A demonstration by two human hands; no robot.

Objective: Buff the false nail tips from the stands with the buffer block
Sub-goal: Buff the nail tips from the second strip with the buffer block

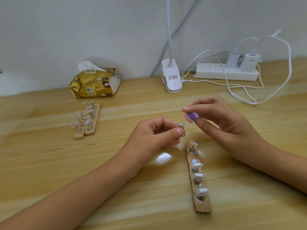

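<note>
While your left hand pinches the nail tip by its metal post, just past the far end of the near wooden strip, your right hand grips the buffer block above that same end. I'd brace the pinch and stroke lightly so the tip doesn't pop off.

Home desk – tissue pack, power strip (chargers plugged).

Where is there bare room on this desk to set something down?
Bare wood: between the gold tissue pack and white clip lamp; between the left forearm and the single wooden nail stand. Crowded back right: white cables, white power strip.
</note>
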